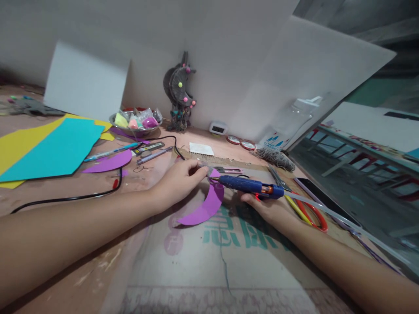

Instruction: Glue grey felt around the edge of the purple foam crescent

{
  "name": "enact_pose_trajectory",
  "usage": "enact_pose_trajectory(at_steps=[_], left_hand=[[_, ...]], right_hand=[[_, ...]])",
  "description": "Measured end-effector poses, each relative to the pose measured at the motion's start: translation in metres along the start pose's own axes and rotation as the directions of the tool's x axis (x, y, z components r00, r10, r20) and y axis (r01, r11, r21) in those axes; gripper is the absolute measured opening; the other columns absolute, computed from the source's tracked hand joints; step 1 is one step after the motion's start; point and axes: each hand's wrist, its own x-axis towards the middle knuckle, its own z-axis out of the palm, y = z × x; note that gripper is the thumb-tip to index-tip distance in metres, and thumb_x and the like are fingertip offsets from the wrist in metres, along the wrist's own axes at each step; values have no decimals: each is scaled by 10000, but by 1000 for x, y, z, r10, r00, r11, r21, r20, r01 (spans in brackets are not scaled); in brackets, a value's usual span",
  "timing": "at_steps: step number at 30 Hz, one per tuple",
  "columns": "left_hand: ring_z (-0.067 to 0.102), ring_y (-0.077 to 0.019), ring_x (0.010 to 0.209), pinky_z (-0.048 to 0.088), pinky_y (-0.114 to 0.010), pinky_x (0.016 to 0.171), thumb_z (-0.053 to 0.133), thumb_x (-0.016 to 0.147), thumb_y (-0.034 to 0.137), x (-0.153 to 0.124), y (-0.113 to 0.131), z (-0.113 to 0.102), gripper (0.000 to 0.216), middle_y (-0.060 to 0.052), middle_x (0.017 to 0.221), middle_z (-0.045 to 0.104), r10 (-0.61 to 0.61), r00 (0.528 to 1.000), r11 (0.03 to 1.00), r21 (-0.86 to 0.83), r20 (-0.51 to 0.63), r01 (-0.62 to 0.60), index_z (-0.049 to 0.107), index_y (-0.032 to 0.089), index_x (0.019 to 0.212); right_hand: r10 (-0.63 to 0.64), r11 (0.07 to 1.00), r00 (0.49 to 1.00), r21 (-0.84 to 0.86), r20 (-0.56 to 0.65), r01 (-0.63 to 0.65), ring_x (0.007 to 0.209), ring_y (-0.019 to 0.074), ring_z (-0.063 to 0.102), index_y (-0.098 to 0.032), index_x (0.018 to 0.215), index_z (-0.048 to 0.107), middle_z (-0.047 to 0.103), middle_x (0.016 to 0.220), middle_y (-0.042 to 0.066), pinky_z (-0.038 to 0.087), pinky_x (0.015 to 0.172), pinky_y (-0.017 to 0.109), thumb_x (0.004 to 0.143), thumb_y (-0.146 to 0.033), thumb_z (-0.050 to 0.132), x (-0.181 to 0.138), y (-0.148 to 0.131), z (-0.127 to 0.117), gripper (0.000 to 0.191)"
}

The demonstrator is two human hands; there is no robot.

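My left hand (pixel 181 179) pinches the purple moon's (pixel 214 201) far end; my right hand (pixel 266 207) holds the glue gun (pixel 244 184), pointing left.

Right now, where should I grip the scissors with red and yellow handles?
Probably the looped handles, from the near right: they angle toward that side, metal blades pointing away. Stay low; the translucent glue stick crosses in front of them in view.

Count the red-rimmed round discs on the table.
2. The left disc lies near the back of the table, right of the white digital clock; the right disc is beside it, left of the clear plastic jug. Others could be hidden.
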Motion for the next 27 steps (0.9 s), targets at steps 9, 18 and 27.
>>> enact_pose_trajectory(at_steps=[9, 18, 27], left_hand=[[463, -133, 623, 320, -246, 573, 424, 855, 340, 0, -2, 0, 265, 30, 611, 475, 15, 1000, 1000, 2, -5, -15, 514, 170, 671], [493, -145, 663, 334, -253, 592, 430, 866, 351, 1, -3, 0, 261, 18, 652, 518, 1, 1000, 1000, 27, 5, -1, 551, 165, 728], [497, -150, 681, 342, -258, 611, 422, 866, 343, 1, -3, 1, 251, 14, 668, 518, 8, 1000, 1000, 17, 3, -8, 550, 166, 740]], right_hand=[[39, 998, 997, -54, -64, -42, 761, 263, 649, -237, 767, 570, 677, 791, 43, 549, 727, 404, 739, -540, 517, 0, -10, 0, 310], [-21, 999, 999, 49, -32, 23, 603, 191, 564, -233, 684, 536, 588, 637, 3, 507, 556, 304, 698, -520, 616, 0, -10, 1, 299], [13, 998, 996, 66, -91, -7, 660, 223, 618, -239, 699, 563, 638, 671, 14, 552, 648, 363, 678, -538, 601, 1, -16, 3, 303]])
